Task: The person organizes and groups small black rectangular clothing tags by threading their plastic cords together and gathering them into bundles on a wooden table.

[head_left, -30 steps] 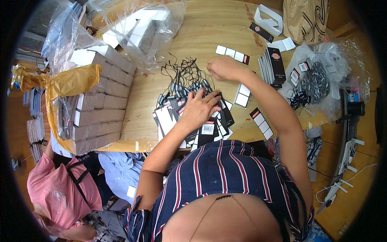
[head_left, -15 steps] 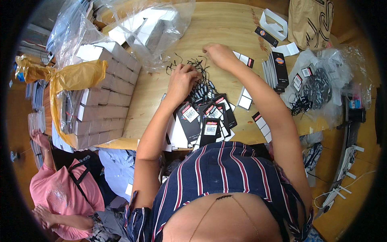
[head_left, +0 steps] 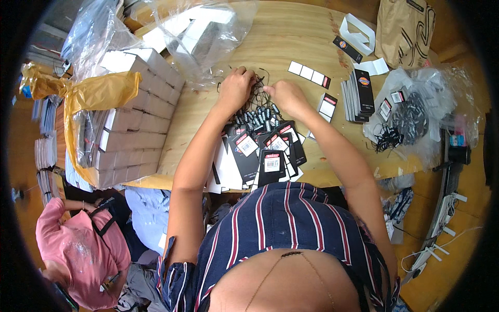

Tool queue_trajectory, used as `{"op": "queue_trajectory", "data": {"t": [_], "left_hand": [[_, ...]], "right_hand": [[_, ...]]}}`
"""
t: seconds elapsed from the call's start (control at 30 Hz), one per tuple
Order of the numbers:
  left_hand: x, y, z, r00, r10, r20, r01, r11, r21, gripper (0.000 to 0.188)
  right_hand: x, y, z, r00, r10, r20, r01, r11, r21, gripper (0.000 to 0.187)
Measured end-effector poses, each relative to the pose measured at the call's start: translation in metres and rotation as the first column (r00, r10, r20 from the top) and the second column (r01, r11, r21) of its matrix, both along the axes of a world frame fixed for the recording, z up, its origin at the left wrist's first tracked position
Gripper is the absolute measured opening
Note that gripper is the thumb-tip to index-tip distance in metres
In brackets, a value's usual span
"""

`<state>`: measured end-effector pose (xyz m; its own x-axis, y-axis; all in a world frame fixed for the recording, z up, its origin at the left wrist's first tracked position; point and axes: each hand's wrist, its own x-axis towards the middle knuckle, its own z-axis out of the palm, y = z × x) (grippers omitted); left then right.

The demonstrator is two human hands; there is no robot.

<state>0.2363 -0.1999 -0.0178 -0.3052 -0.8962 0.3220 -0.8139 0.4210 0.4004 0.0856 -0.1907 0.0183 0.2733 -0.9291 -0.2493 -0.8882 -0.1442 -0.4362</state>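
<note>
A fanned pile of black and white hang tags [head_left: 271, 165], several with barcode stickers, lies before me at the near table edge. Their black cords [head_left: 257, 98], with small dark seals, run away from me in a loose bundle. My left hand [head_left: 235, 89] is closed over the far end of that bundle, fingers bent down into the cords. Just to its right, my right hand [head_left: 288, 98] is closed, thumb and fingertips pinched at the cords' right side; the exact strand between them is too small to see. A black-and-white tag [head_left: 327, 106] lies beside the right wrist.
White boxes [head_left: 140, 119] stand stacked at left with yellow plastic over them. Clear plastic [head_left: 208, 47] lies at the back. To the right are a stack of black tags [head_left: 358, 93], a sticker strip [head_left: 309, 74], bagged cords [head_left: 410, 119] and a paper bag [head_left: 405, 31]. A person in pink [head_left: 83, 244] is at lower left.
My right hand has come back toward me from farther out on the table to the cord bundle, uncovering the sticker strip. My left hand has shifted slightly away from me.
</note>
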Motion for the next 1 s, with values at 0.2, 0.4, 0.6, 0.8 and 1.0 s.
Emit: {"op": "queue_trajectory", "data": {"t": [0.2, 0.4, 0.6, 0.8, 1.0], "left_hand": [[0.031, 0.037, 0.027, 0.942, 0.306, 0.139, -0.332, 0.912, 0.242, 0.016], [0.052, 0.096, 0.012, 0.947, 0.317, 0.049, -0.318, 0.911, 0.262, 0.027], [0.020, 0.103, 0.002, 0.932, 0.346, -0.102, -0.310, 0.913, 0.263, 0.026], [0.026, 0.089, -0.019, 0.774, 0.487, -0.406, -0.322, 0.854, 0.409, 0.019], [0.022, 0.092, -0.023, 0.564, 0.552, -0.613, -0.381, 0.834, 0.400, 0.014]], "right_hand": [[0.025, 0.022, -0.006, 0.996, 0.011, -0.085, -0.030, 0.976, -0.217, 0.049], [0.046, 0.037, -0.018, 0.992, -0.029, -0.120, -0.014, 0.940, -0.341, 0.052], [0.064, 0.031, -0.025, 0.989, -0.062, -0.132, 0.010, 0.933, -0.360, 0.056], [0.082, 0.023, -0.031, 0.979, -0.111, -0.172, 0.034, 0.917, -0.396, 0.053], [0.095, 0.020, -0.037, 0.991, -0.093, -0.095, 0.043, 0.902, -0.429, 0.018]]}}
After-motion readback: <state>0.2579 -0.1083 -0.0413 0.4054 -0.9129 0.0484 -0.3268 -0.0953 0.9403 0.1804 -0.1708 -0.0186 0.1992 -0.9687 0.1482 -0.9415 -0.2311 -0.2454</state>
